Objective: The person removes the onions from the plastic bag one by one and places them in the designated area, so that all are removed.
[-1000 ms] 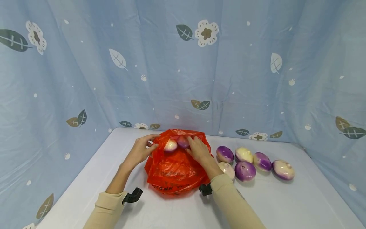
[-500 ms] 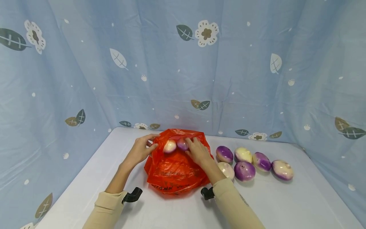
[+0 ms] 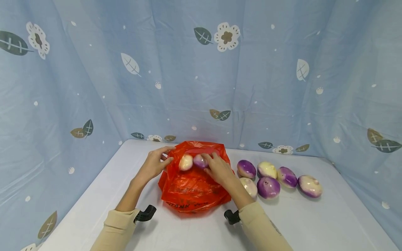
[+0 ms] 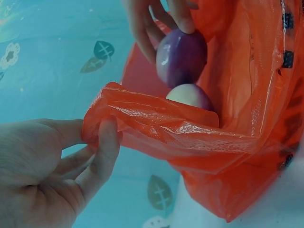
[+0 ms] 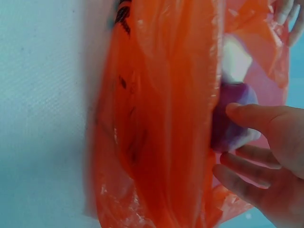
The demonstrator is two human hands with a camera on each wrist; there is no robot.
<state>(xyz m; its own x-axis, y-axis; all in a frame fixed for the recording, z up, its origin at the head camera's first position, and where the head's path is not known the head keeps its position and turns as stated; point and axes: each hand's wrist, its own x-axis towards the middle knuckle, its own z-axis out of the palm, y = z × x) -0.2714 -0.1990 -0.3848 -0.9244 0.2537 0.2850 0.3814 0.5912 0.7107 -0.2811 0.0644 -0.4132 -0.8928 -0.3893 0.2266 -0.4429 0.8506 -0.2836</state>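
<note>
A red plastic bag (image 3: 194, 190) lies on the table with its mouth spread. My left hand (image 3: 154, 164) pinches the left side of its rim between thumb and fingers. At the mouth, my right hand (image 3: 220, 170) grips a glossy purple-and-white round vegetable (image 4: 183, 59), turnip- or onion-like, its thumb and fingertips on either side. A paler vegetable of the same kind (image 3: 186, 162) sits beside it inside the bag, partly behind the folded rim in the left wrist view. The lower inside of the bag is hidden.
Right of the bag, several more purple-and-white round vegetables (image 3: 269, 187) lie in a loose cluster on the white table (image 3: 194, 233). A blue patterned curtain (image 3: 188, 87) hangs behind and at both sides.
The right hand has drawn slightly toward the near side with the vegetable, showing more of it. The paler vegetable has shifted slightly nearer too. The left hand keeps its place on the rim.
</note>
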